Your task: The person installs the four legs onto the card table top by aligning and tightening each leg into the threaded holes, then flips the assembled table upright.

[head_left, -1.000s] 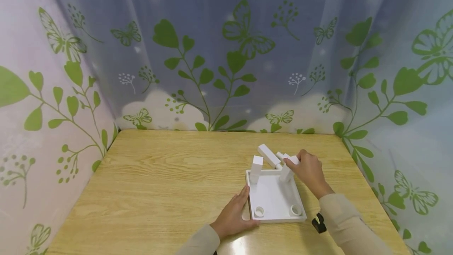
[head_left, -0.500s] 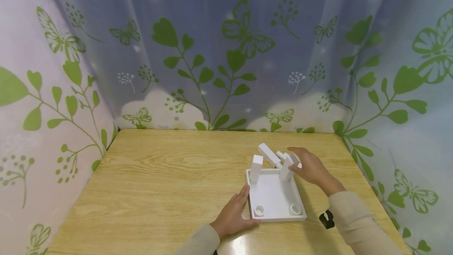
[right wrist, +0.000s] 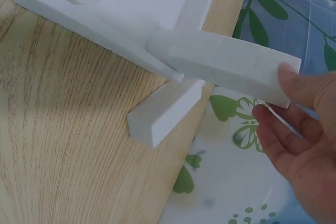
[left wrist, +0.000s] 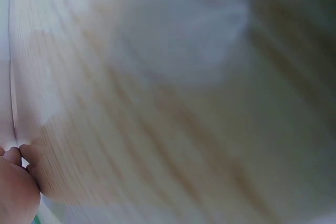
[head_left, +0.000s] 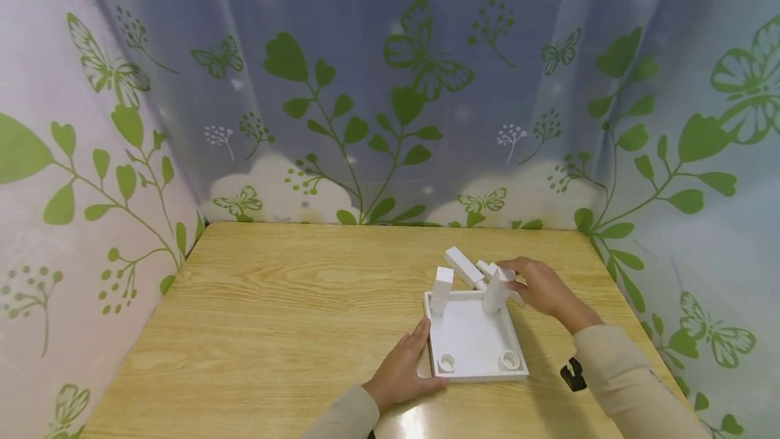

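A white square panel (head_left: 469,341) with a raised rim lies on the table. Round sockets (head_left: 447,363) show at its two near corners. One square white post (head_left: 441,291) stands at the far left corner. At the far right corner stands another white post (right wrist: 226,64), its top end pinched between the thumb and fingers of my right hand (head_left: 545,291). My left hand (head_left: 399,368) rests against the panel's left side, fingers extended along the edge and thumb at the near left corner. The left wrist view shows mostly blurred wood and a few fingertips (left wrist: 11,155).
Behind the panel a loose white post (head_left: 463,267) lies on the wooden table (head_left: 274,330). More white pieces (head_left: 485,267) lie beside it, partly covered by the standing post and right hand. Patterned curtains (head_left: 341,107) enclose the table's back and sides.
My right hand has shifted slightly right around the post's top, and its fingers have changed their hold. The post's faces have turned. The left hand and panel stay in place.
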### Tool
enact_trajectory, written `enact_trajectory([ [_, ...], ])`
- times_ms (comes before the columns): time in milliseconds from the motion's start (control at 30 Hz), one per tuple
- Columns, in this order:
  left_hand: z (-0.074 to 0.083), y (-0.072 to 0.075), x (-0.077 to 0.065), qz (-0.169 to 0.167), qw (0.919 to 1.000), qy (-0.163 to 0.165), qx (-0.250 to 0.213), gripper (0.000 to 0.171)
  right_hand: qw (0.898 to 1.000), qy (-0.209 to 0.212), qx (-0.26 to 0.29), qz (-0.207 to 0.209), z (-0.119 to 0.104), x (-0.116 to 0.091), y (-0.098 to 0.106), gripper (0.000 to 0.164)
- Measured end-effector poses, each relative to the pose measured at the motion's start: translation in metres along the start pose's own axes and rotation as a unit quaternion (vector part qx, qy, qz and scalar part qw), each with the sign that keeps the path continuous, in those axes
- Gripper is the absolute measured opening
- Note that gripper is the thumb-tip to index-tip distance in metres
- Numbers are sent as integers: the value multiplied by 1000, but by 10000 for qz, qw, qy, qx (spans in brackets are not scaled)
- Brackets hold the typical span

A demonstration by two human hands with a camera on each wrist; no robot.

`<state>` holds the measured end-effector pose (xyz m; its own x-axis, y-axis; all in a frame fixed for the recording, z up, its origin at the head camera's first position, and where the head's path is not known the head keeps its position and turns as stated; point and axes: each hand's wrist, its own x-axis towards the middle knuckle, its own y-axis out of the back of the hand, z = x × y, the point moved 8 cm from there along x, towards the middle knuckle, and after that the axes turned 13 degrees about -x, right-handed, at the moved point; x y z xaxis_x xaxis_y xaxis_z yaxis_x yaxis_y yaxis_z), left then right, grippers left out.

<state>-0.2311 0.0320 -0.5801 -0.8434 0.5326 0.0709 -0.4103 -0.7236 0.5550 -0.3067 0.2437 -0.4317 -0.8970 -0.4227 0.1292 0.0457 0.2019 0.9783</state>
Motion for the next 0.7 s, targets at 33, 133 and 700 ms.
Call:
enact_trajectory([
  [33, 0, 0, 0, 5, 10000, 0, 1, 110, 10000, -23, 2, -8, 1, 0, 0, 38],
  [133, 0, 0, 0, 10, 10000, 14, 29, 110, 9999, -139, -20, -20, 3, 2, -1, 39],
  [700, 2, 1, -1, -36, 10000, 80, 21, 109, 9959, -880, -70, 173, 6, 3, -6, 47],
])
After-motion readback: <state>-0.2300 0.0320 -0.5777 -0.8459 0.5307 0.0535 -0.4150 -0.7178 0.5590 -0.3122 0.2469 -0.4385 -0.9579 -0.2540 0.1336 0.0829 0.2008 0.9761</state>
